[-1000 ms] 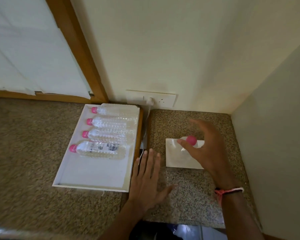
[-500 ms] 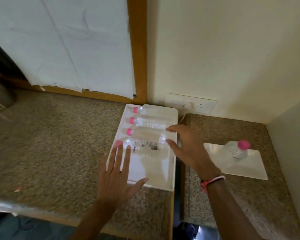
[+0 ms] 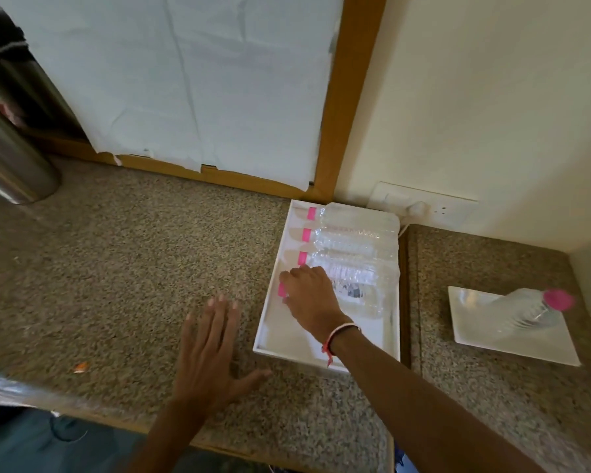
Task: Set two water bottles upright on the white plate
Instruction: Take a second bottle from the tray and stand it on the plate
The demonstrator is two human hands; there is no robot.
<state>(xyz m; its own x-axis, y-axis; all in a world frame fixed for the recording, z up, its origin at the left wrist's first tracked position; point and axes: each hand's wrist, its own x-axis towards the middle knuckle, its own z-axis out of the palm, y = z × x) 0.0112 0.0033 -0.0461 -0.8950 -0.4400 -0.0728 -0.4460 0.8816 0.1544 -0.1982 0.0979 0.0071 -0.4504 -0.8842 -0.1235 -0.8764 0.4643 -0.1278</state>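
One clear water bottle with a pink cap stands upright on the white square plate at the right. Several more pink-capped bottles lie side by side in a white tray. My right hand lies over the neck end of the nearest lying bottle, fingers curled around it just behind its pink cap. My left hand rests flat on the granite counter, left of the tray, fingers spread and holding nothing.
A steel cylinder stands at the far left on the counter. A wall socket with a white plug sits behind the tray. A gap separates the two counter sections. A small orange scrap lies near the front edge.
My right hand moved from the bottle's base end to its cap end and curled over it. My left hand slid off the tray onto the counter. The view shifted left.
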